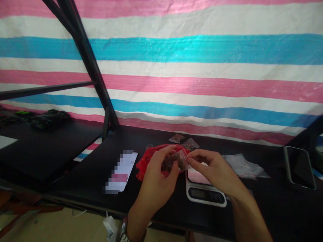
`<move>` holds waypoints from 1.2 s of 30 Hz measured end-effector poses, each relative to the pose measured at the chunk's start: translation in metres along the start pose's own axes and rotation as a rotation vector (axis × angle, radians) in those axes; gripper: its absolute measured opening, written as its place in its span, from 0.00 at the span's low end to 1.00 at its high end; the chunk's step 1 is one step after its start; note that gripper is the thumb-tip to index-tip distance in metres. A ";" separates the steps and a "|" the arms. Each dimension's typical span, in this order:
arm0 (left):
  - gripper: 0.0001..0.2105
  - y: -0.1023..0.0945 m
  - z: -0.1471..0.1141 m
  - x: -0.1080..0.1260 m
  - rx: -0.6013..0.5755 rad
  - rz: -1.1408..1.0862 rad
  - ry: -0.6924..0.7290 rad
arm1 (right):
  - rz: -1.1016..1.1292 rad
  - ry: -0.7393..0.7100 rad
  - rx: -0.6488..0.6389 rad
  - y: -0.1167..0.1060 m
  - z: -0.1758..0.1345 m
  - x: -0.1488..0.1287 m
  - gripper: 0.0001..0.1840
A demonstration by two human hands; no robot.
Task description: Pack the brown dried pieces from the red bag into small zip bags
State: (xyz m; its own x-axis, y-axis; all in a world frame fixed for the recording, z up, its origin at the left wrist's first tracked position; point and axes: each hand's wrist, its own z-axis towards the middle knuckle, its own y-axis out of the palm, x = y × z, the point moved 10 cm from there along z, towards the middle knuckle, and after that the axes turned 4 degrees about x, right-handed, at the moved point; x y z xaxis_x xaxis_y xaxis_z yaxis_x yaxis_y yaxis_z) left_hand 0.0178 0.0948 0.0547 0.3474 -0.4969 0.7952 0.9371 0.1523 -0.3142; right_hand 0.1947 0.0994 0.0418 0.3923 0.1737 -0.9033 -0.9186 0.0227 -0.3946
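Observation:
Between my two hands is a small clear zip bag [183, 160] with brownish-green dried bits inside. My left hand [161, 171] has its fingers curled round the filled part of the bag. The thumb and forefinger of my right hand [208, 164] pinch the bag's edge near its top. Beneath and behind my left hand lies an open red plastic bag [145, 159] with dark contents partly hidden by my fingers. A white kitchen scale [207, 198] stands under my right hand, its display dark.
Two filled zip bags [177, 138] lie behind the red bag. Flat clear bags [243, 164] are right of the scale, with a phone [299, 167] farther right. A printed card [122, 171] lies left. A black frame post [91, 64] rises before the striped sheet [202, 70].

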 end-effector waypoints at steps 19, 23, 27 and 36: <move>0.11 0.027 -0.001 -0.012 -0.183 -0.575 -0.329 | 0.258 0.063 0.008 0.022 -0.001 -0.017 0.13; 0.09 0.021 0.001 -0.005 -0.165 -0.457 -0.251 | 0.248 0.057 0.024 0.026 0.001 -0.021 0.12; 0.11 0.014 0.001 -0.003 -0.081 -0.163 -0.170 | 0.062 0.046 0.237 0.016 0.003 -0.022 0.08; 0.08 0.001 0.003 -0.002 -0.005 0.016 -0.084 | 0.104 -0.055 0.344 0.008 0.008 -0.025 0.12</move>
State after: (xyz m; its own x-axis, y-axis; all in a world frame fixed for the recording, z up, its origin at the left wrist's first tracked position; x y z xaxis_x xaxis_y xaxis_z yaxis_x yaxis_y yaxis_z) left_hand 0.0178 0.0982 0.0547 0.3638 -0.4213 0.8307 0.9314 0.1549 -0.3293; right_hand 0.1772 0.1030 0.0627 0.3014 0.2452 -0.9214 -0.9195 0.3305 -0.2129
